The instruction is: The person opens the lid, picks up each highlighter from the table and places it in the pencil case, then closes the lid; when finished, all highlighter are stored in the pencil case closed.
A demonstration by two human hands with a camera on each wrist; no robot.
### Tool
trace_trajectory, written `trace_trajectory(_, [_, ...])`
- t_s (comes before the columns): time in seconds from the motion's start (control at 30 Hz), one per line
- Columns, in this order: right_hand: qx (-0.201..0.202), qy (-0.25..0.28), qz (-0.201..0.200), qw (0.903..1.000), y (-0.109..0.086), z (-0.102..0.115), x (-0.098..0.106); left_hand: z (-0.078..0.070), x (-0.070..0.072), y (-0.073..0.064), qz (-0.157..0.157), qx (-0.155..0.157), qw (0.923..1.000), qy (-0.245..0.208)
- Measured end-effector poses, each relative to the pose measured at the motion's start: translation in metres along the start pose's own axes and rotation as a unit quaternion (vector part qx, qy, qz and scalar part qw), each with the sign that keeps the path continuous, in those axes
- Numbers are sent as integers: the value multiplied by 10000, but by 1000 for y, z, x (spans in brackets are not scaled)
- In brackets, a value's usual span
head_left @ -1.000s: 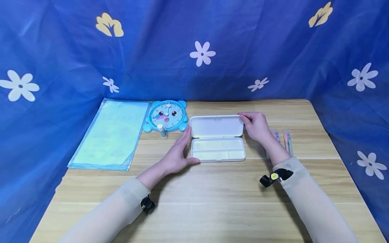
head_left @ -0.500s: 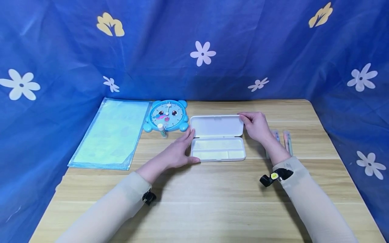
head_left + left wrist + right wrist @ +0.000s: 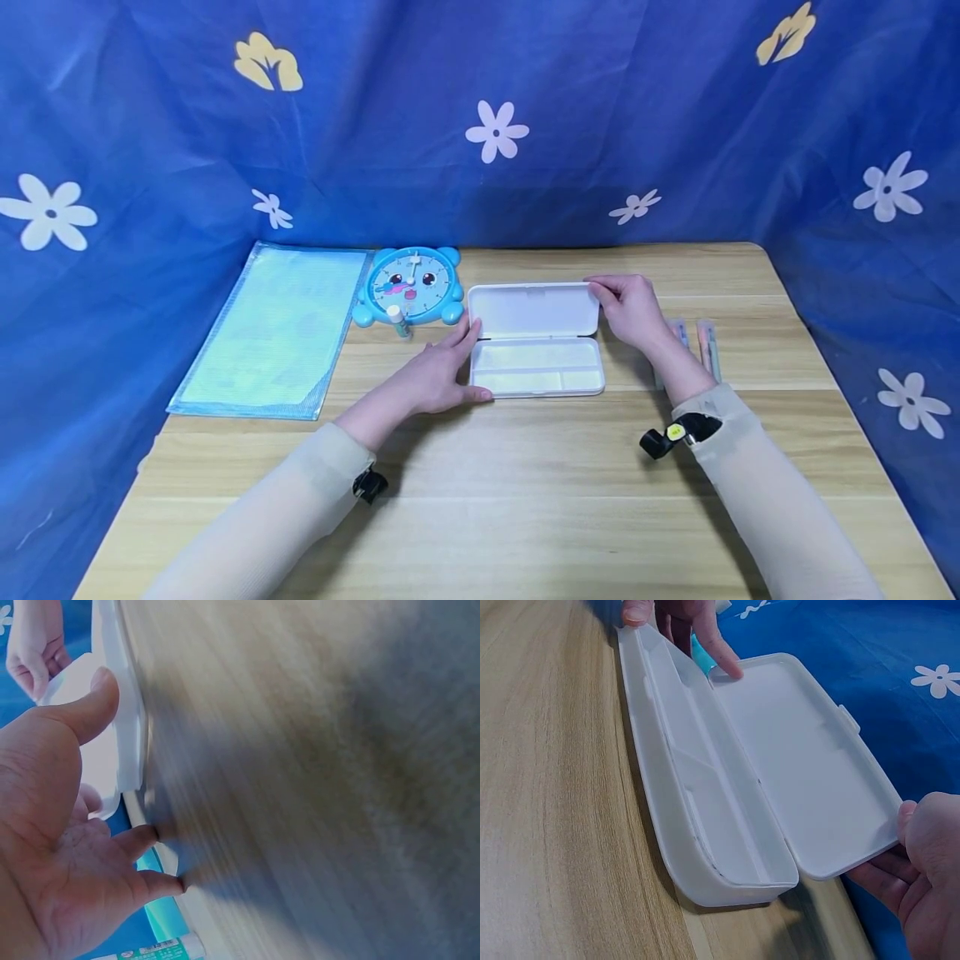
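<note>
A white pencil case (image 3: 536, 367) lies on the table with its lid (image 3: 534, 310) raised; its tray has several compartments, and none holds anything. At its left end is my left hand (image 3: 435, 377), with fingers spread. In the right wrist view, the left thumb rests on the front corner and the straight index finger (image 3: 721, 649) touches the lid's near-hinge corner. My right hand (image 3: 633, 312) pinches the lid's far right corner between thumb and fingers, seen closely in the right wrist view. In the left wrist view, two fingertips of the left hand (image 3: 75, 847) touch the table.
A blue toy clock (image 3: 411, 287) is left of the case, with a small white-capped glue stick (image 3: 400, 322) before it. A light-blue mesh folder (image 3: 273, 329) lies at the far left. Pens (image 3: 708, 346) lie beside the right forearm. A blue flowered cloth (image 3: 390, 125) hangs behind.
My left hand has shifted slightly, its fingers settling a little further along the case's left edge. The right hand and the raised lid stay as they were.
</note>
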State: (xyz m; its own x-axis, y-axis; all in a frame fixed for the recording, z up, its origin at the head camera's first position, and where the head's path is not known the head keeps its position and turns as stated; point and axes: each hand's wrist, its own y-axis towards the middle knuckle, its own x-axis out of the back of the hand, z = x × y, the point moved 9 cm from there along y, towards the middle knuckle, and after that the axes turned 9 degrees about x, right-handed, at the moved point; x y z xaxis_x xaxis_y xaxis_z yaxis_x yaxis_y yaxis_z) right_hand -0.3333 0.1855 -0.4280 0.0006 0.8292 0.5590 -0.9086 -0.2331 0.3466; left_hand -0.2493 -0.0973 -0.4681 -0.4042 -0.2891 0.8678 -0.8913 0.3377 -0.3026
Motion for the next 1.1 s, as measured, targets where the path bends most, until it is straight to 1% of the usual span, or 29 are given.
trace_trajectory(0.2, [-27, -11, 40, 10000, -1, 0, 1, -2, 1, 0, 47, 17, 10000, 19])
trace_trajectory(0.5, [-9, 165, 233, 9996, -3, 0, 0, -2, 0, 0, 145, 108, 9997, 137])
trace_trajectory(0.63, [-14, 448, 289, 9986, -5, -3, 2, -1, 0, 1, 138, 123, 9997, 172])
trace_trajectory(0.73, [-134, 796, 277, 9964, -8, -6, 6, 0, 0, 2, 147, 132, 9997, 168])
trace_trajectory(0.8, [-198, 901, 268, 9954, -10, -7, 9, 1, 0, 2, 157, 142, 9996, 174])
trace_trajectory(0.87, [-224, 806, 256, 9962, -12, -8, 13, 2, -1, 3, 166, 152, 9996, 172])
trace_trajectory(1.03, [-160, 335, 254, 9990, -19, -5, 27, 4, -2, 4, 201, 183, 9995, 142])
trace_trajectory(1.1, [-143, 271, 233, 9993, -22, -4, 32, 4, -2, 4, 217, 180, 9995, 125])
